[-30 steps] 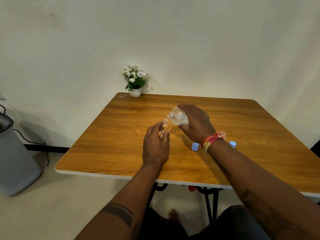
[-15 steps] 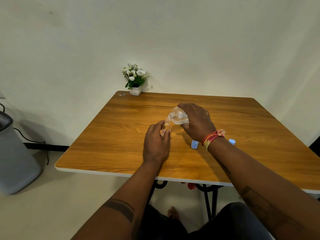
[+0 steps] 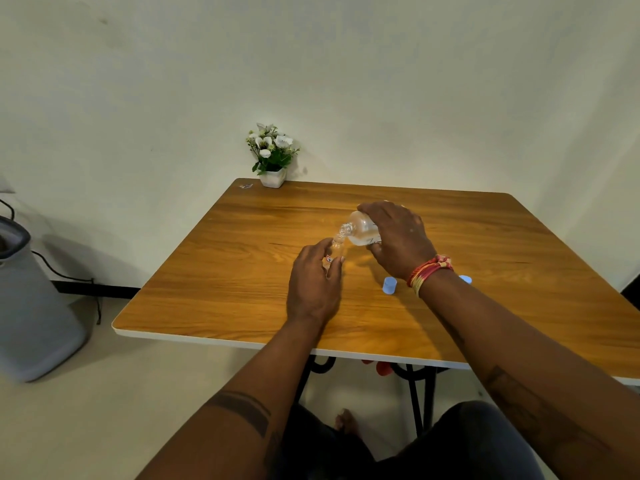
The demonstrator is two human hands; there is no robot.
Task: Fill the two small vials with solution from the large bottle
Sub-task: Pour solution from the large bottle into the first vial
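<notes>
Head view: right hand [image 3: 398, 244] tips large bottle [image 3: 360, 232] over vial [image 3: 336, 247].

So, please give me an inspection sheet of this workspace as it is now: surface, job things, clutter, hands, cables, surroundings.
Surface: wooden table with white edge, dry where visible.
Job things: bottle tilted, its mouth at the mouth of an uncapped vial; second vial not seen; blue cap on the table, another blue cap partly hidden behind the wrist.
Clutter: flower pot at the far edge; small scrap beside it.
Hands: left hand holds the vial; right hand grips the bottle.
Cables: black cable on the floor at the wall.
Surroundings: grey bin at the left; plain wall.
</notes>
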